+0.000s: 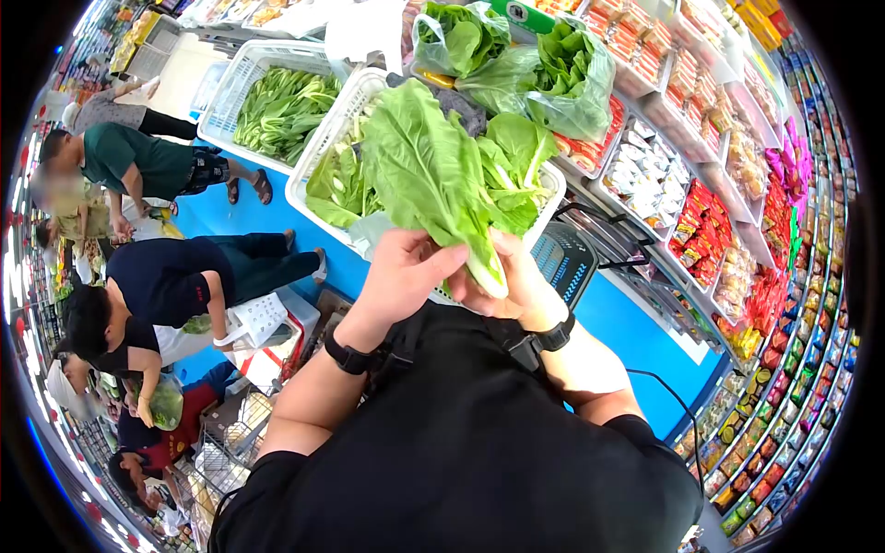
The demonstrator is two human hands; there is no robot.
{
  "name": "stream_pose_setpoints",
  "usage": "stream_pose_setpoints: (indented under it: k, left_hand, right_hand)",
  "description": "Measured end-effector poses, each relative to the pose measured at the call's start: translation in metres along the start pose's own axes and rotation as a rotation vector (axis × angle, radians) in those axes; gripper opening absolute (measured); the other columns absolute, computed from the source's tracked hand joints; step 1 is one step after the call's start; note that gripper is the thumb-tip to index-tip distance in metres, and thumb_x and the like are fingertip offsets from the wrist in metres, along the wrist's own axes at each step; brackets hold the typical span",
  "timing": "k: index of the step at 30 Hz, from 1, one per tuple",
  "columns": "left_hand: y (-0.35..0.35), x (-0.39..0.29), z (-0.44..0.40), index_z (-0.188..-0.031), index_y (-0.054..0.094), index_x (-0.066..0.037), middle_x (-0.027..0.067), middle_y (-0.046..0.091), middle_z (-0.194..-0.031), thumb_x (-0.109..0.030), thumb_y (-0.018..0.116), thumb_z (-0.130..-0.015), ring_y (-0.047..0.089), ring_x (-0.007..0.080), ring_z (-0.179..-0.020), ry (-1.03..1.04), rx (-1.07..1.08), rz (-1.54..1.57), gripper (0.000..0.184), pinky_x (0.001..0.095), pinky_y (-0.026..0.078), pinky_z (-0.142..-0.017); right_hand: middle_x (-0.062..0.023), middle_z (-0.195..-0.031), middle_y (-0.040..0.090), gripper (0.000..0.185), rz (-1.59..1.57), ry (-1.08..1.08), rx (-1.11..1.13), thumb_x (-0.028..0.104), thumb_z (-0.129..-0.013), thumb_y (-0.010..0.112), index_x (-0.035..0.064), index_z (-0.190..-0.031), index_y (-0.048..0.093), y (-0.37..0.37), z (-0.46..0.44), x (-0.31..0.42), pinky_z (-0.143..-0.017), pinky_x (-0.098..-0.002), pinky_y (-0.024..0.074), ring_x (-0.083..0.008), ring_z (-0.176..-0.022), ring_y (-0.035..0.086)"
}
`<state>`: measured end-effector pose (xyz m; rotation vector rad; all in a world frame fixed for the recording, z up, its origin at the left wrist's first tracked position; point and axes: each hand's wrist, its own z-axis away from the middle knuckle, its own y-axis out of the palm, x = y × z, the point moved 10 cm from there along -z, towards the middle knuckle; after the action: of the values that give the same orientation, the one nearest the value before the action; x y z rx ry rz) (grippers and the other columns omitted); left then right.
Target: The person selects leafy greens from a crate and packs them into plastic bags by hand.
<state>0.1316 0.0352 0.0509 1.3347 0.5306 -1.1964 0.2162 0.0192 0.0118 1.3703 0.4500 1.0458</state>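
Both hands gripped one lettuce [419,152] by its pale base: left hand [396,281] on one side, right hand [521,286] on the other. Lettuce off the pile, unbagged, leaves whole and attached, fanned outward above a white plastic basket [297,189]. Loose greens [516,157] lay in it, unbagged too. Beyond: bagged greens [572,83]; off left, a second basket [217,115] of long-stemmed greens [286,111]. Shoppers [166,281] stood farther left.
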Motion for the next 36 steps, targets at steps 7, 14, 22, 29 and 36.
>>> stream_pose_setpoints:
  k: [7,14,22,29,36]
  left_hand:
    - [-0.025,-0.028,0.005,-0.103,0.067,0.001,0.0073,0.073,-0.087,-0.019,0.087,-0.085,0.065,0.0125,-0.07,0.162,-0.384,-0.571,0.033,0.0295,0.05,-0.062]
    - [0.005,-0.038,0.013,-0.097,0.064,-0.006,0.0064,0.058,-0.087,-0.019,0.093,-0.071,0.05,0.0118,-0.065,0.294,-0.334,-1.176,0.042,0.0295,0.04,-0.059]
    - [-0.029,-0.038,0.014,-0.115,0.055,-0.006,-0.0026,0.054,-0.094,-0.012,0.064,-0.099,0.048,0.0066,-0.083,0.318,-0.232,-0.374,0.019,0.0249,0.041,-0.077]
    - [-0.018,-0.018,0.01,-0.116,0.057,-0.005,0.0034,0.061,-0.102,-0.031,0.057,-0.106,0.05,0.0086,-0.087,0.189,-0.116,-0.435,0.028,0.0244,0.04,-0.08]
    - [-0.031,-0.02,0.005,-0.118,0.045,-0.012,0.0031,0.046,-0.096,-0.057,0.048,-0.106,0.039,0.0093,-0.068,0.198,-0.09,0.036,0.046,0.0239,0.033,-0.062]
  right_hand:
    - [-0.0048,-0.123,0.061,0.054,0.742,-0.526,-0.442,0.021,-0.101,0.072,0.0023,-0.146,0.048,-0.023,0.032,0.068,-0.079,-0.0259,0.0505,-0.0097,-0.091,0.058]
    - [-0.0068,-0.122,0.072,0.051,0.843,-0.534,-0.483,0.001,-0.086,0.082,-0.0004,-0.134,0.063,-0.017,0.032,0.071,-0.096,-0.0345,0.0541,-0.018,-0.11,0.066]
    - [-0.0125,-0.139,0.065,0.058,0.287,-0.488,-0.363,-0.006,-0.091,0.069,0.0029,-0.146,0.053,-0.063,0.037,0.074,-0.11,-0.0459,0.0535,-0.0288,-0.127,0.064]
    - [-0.0122,-0.138,0.065,0.058,0.219,-0.496,-0.315,-0.008,-0.09,0.065,0.0037,-0.146,0.054,-0.063,0.042,0.074,-0.112,-0.0468,0.0515,-0.0283,-0.128,0.063]
    - [-0.0076,-0.131,0.069,0.044,0.489,-0.774,-0.505,-0.003,-0.09,0.072,0.0032,-0.133,0.064,-0.087,0.08,0.09,-0.106,-0.0401,0.0521,-0.0228,-0.124,0.065]
